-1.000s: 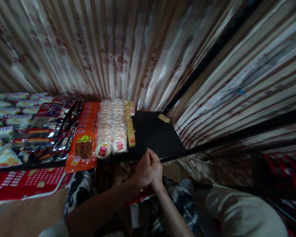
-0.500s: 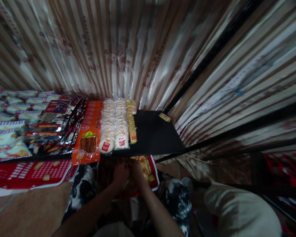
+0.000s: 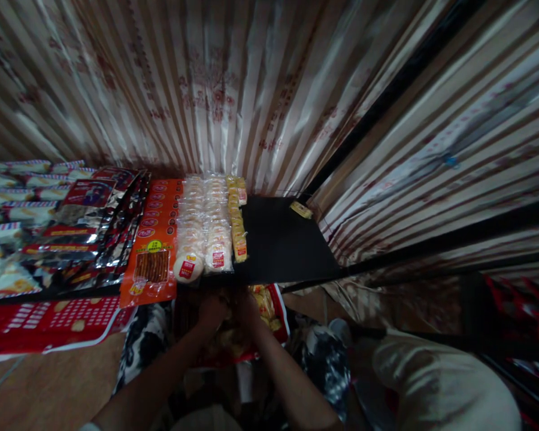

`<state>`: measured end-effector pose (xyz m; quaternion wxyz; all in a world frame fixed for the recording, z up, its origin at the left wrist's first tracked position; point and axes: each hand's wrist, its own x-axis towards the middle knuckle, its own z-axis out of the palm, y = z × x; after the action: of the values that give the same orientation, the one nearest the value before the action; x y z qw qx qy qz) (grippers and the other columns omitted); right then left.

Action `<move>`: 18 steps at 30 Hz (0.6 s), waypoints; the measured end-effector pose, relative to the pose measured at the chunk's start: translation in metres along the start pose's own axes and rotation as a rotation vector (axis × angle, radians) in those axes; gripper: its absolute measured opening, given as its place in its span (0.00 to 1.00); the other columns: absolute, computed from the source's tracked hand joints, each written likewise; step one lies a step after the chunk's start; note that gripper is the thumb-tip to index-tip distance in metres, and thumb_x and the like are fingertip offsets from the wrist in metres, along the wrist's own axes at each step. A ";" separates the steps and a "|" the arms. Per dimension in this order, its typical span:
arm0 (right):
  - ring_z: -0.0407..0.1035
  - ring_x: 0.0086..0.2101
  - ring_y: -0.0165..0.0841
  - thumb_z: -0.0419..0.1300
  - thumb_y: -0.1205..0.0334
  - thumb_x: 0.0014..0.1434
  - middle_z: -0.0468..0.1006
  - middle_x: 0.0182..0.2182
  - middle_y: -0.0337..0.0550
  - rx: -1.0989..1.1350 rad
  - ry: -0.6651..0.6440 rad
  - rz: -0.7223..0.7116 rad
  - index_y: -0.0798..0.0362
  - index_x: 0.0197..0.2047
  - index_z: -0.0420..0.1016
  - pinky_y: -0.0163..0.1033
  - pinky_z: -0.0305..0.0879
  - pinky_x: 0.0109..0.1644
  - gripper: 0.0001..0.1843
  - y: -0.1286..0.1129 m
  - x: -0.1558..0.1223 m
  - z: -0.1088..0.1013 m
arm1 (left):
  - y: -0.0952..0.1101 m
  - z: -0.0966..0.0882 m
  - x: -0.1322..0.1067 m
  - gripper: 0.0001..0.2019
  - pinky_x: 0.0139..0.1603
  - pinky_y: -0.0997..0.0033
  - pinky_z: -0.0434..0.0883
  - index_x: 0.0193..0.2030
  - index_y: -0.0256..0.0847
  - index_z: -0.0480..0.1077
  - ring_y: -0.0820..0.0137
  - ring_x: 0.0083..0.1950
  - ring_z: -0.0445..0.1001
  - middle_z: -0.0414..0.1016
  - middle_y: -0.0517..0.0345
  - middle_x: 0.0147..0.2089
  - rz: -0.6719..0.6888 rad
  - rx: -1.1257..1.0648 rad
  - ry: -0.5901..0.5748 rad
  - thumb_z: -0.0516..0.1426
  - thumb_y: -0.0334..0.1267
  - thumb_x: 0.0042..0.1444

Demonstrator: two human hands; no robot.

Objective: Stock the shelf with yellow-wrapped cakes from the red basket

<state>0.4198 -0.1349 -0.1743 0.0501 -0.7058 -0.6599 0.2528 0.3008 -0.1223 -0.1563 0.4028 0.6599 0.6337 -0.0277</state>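
Note:
Both my hands reach down into a red basket (image 3: 282, 304) between my knees, under the front edge of the black shelf (image 3: 281, 239). My left hand (image 3: 213, 312) is on the basket's left side and my right hand (image 3: 247, 311) is close beside it. Shadow and the shelf edge hide the fingers of both. Yellow wrapped snacks (image 3: 264, 302) fill the basket's right part, and more lie below my hands. Above, on the shelf, stands a short row of yellow snack packets (image 3: 239, 233), beside two rows of white round wrapped crackers (image 3: 218, 254).
One yellow packet (image 3: 300, 209) lies alone at the shelf's far right corner. Leftward are orange snack bags (image 3: 150, 239), dark red bags (image 3: 83, 209) and white bags (image 3: 9, 239). Another red basket (image 3: 45, 323) is at lower left. A person's light-clothed leg (image 3: 444, 383) is at right.
The view has shifted slightly, so the shelf goods appear a little further left. My hands stay in the basket, sitting slightly further left and deeper in shadow.

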 end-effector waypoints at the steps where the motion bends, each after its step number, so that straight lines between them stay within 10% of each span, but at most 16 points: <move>1: 0.72 0.47 0.41 0.51 0.70 0.59 0.76 0.50 0.55 0.008 -0.016 -0.015 0.54 0.54 0.72 0.39 0.66 0.47 0.21 -0.001 -0.001 -0.005 | 0.001 -0.001 -0.001 0.16 0.49 0.66 0.69 0.41 0.35 0.76 0.60 0.49 0.75 0.78 0.42 0.46 -0.015 0.000 -0.002 0.46 0.30 0.58; 18: 0.70 0.31 0.33 0.57 0.49 0.53 0.79 0.29 0.40 0.848 -0.163 0.094 0.54 0.35 0.80 0.35 0.64 0.34 0.18 0.034 -0.052 -0.092 | 0.021 0.016 -0.041 0.10 0.49 0.70 0.67 0.43 0.40 0.66 0.68 0.44 0.74 0.76 0.54 0.42 0.231 -0.631 0.223 0.53 0.34 0.53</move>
<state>0.4896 -0.1645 -0.0937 0.2716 -0.6300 -0.4666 0.5583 0.3185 -0.1621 -0.1346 0.5155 0.5694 0.5722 0.2874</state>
